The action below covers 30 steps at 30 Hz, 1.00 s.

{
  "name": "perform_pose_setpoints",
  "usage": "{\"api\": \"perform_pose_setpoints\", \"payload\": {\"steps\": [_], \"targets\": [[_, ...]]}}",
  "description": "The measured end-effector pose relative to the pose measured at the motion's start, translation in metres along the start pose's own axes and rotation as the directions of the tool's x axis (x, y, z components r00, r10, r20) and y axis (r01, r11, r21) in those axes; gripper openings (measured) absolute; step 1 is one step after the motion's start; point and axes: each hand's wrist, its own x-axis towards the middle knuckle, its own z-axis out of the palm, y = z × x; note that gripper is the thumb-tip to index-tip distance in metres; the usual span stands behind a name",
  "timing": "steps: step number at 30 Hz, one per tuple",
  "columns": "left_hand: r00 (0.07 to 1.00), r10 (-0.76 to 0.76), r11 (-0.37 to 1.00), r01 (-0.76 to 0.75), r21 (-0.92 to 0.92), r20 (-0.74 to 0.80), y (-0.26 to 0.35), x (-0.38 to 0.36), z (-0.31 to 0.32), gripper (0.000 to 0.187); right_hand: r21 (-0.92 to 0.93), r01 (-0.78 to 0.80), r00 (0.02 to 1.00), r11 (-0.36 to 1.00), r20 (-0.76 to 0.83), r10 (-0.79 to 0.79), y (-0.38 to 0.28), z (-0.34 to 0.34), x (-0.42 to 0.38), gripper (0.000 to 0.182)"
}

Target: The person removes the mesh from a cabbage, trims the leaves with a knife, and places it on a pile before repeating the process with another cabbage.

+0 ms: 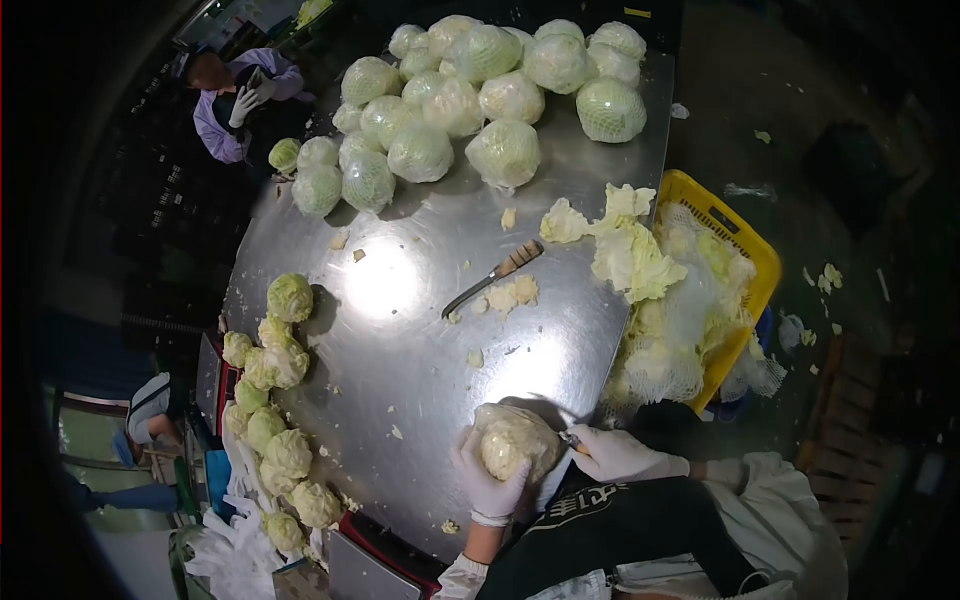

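Far left: in the lower left of the frame, a person in a grey top (153, 405), well apart from the table
Co-worker: in the upper left, a person in lilac sleeves (214, 132), white-gloved hands raised and close together
Bare cabbages: a row of unwrapped cabbages (287, 362) down the left edge of the metal table (385, 400)
Wrapped cabbages: a cluster of film-covered cabbages (420, 152) across the top centre
Left hand: the wearer's gloved left hand (485, 483), lower centre; fingers spread and curved around the near left side of a pale cabbage (525, 440), supporting it above the table's near edge
Curved knife: lying at the centre of the table, a wooden-handled knife (497, 276), with pale scraps (513, 292) just beside it
Right hand: gloved right hand (622, 455), right of the pale cabbage; fingers closed around a small tool (574, 441), its tip at the cabbage's right side; whether it touches cannot be told
Crate: at the right, a yellow crate (767, 268) heaped with leaves and netting (668, 345); loose leaves (635, 248) lie on the table's edge beside it
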Motion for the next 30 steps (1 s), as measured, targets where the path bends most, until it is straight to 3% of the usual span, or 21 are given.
{"api": "perform_pose_setpoints", "payload": {"steps": [5, 7, 8, 10, 11, 13, 15, 17, 19, 21, 22, 23, 26, 30], "targets": [[1.000, 0.001, 0.999, -0.002, 0.055, 0.012, -0.001, 0.002, -0.001, 0.082, -0.159, 0.065, 0.995, 0.985, -0.058, -0.075, -0.014, 0.002, -0.009, 0.035], [1.000, -0.010, 0.998, 0.009, 0.062, 0.018, 0.001, 0.003, -0.001, 0.082, -0.390, 0.248, 0.935, 0.887, -0.144, -0.325, -0.014, 0.001, -0.010, 0.026], [1.000, -0.015, 0.998, 0.014, 0.060, 0.017, 0.003, 0.004, -0.001, 0.081, -0.391, 0.244, 0.938, 0.887, -0.137, -0.319, -0.015, 0.000, -0.009, 0.026], [0.999, -0.038, 0.998, 0.037, 0.056, 0.020, 0.001, 0.003, 0.001, 0.079, -0.519, 0.376, 0.878, 0.767, -0.065, -0.474, -0.015, -0.003, -0.006, 0.018], [0.999, -0.036, 0.997, 0.034, 0.073, 0.026, -0.001, 0.003, 0.001, 0.077, -0.515, 0.375, 0.883, 0.771, -0.056, -0.466, -0.017, -0.004, -0.005, 0.018], [0.998, -0.045, 0.995, 0.041, 0.089, 0.038, -0.005, 0.004, 0.000, 0.075, -0.420, 0.234, 0.951, 0.877, -0.087, -0.296, -0.025, -0.007, 0.000, 0.015], [0.999, -0.041, 0.994, 0.038, 0.105, 0.029, -0.004, 0.006, 0.002, 0.071, -0.451, 0.247, 0.955, 0.858, -0.037, -0.294, -0.030, -0.012, 0.013, 0.015], [0.999, -0.049, 0.996, 0.047, 0.077, 0.019, 0.000, 0.006, 0.005, 0.070, -0.362, 0.132, 0.989, 0.923, -0.020, -0.149, -0.034, -0.014, 0.030, 0.016], [0.999, -0.046, 0.997, 0.046, 0.054, -0.002, 0.002, 0.009, 0.006, 0.068, -0.399, 0.122, 0.991, 0.909, -0.007, -0.136, -0.031, -0.012, 0.031, 0.017], [0.999, -0.036, 0.997, 0.037, 0.065, -0.012, 0.002, 0.010, 0.005, 0.068, -0.282, 0.132, 0.987, 0.950, -0.050, -0.152, -0.028, -0.008, 0.021, 0.018], [0.999, -0.036, 0.997, 0.037, 0.066, -0.013, 0.003, 0.012, 0.004, 0.068, -0.379, 0.260, 0.956, 0.888, -0.030, -0.293, -0.029, -0.018, 0.007, 0.017], [0.999, -0.034, 0.997, 0.034, 0.075, 0.002, 0.003, 0.013, 0.003, 0.069, -0.378, 0.260, 0.956, 0.888, -0.029, -0.292, -0.027, -0.019, 0.001, 0.017], [0.999, -0.052, 0.993, 0.050, 0.109, 0.016, 0.010, 0.009, 0.008, 0.070, -0.330, 0.096, 0.993, 0.939, -0.033, -0.113, -0.022, -0.014, -0.005, 0.019], [0.996, 0.037, 0.971, -0.054, 0.233, 0.079, 0.023, 0.010, 0.010, 0.073, -0.326, 0.050, 0.992, 0.944, -0.091, -0.084, 0.000, 0.002, 0.026, 0.021]]}}
